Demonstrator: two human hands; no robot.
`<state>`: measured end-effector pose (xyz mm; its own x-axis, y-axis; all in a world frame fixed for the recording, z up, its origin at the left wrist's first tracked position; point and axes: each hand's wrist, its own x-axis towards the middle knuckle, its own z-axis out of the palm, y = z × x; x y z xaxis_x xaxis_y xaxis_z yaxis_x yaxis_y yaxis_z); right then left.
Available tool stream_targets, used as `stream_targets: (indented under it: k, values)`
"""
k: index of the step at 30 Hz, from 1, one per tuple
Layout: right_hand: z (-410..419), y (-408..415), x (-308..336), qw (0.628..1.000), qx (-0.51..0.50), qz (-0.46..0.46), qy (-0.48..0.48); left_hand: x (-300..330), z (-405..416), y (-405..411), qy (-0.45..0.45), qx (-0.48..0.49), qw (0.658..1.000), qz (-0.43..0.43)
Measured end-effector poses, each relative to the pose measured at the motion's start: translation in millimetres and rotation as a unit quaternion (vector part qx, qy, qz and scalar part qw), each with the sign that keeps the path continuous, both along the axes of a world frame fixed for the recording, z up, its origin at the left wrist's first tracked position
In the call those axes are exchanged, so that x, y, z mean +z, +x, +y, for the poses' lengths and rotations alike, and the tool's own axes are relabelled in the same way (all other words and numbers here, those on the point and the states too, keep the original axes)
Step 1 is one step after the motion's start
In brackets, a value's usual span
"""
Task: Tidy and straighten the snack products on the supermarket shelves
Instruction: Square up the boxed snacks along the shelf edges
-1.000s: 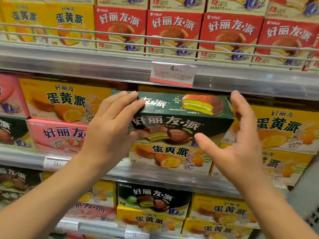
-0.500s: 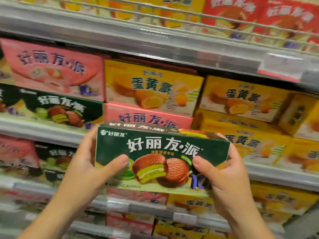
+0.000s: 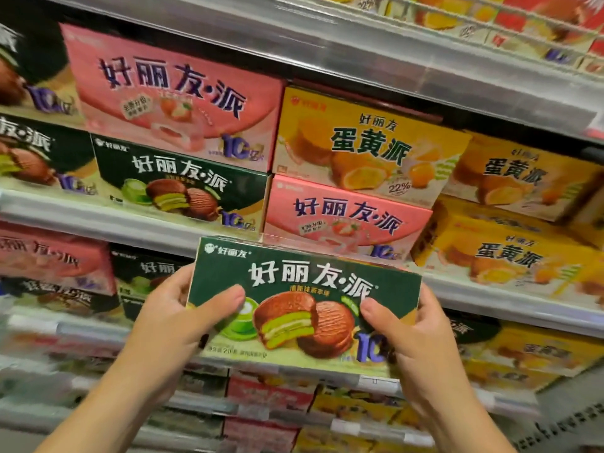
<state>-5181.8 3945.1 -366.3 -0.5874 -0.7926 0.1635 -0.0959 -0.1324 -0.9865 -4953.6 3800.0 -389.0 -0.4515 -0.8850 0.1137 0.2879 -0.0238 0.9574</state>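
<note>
Two hands, left [image 3: 170, 325] and right [image 3: 421, 338], grip one green box [image 3: 304, 289].

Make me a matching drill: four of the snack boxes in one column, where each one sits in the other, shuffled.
Things:
1. Large pink cardboard pie box
2. Small pink cardboard pie box
3. Green matcha pie box with the clearest print
4. Yellow egg-yolk pie box marked 22%

Places:
A. Gripped at both ends by the left hand and right hand
B. On a green box
C. Under a yellow box
D. On a pink box

Pairs: 1-B, 2-C, 3-A, 4-D
</note>
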Motion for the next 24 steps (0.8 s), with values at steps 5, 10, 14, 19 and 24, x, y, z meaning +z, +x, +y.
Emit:
stream_targets:
  k: [5, 10, 14, 19, 24]
  values:
    - [-14.2, -12.6, 68.3, 0.952, -0.08, 0.292, 0.033, -4.1, -4.7, 9.9, 0.036, 0.029, 0.998, 0.041]
    - [-58.3, -49.4, 148.5, 0.737, -0.136, 0.661, 0.043, -11.4, -6.7, 12.0, 0.059, 0.035, 0.996, 0.055]
    - [-91.7, -68.2, 169.6, 0.649, -0.155, 0.726, 0.168, -16.5, -3.0, 11.2, 0.05, 0.047, 0.995, 0.07]
    - [-108.7, -76.1, 178.5, 0.628, -0.165, 0.733, 0.204, -21.4, -2.9, 12.3, 0.034, 0.059, 0.994, 0.086]
    - [-104.1, -80.2, 175.7, 0.637, -0.172, 0.734, 0.16, -19.2, -0.3, 5.1, 0.023, 0.043, 0.996, 0.075]
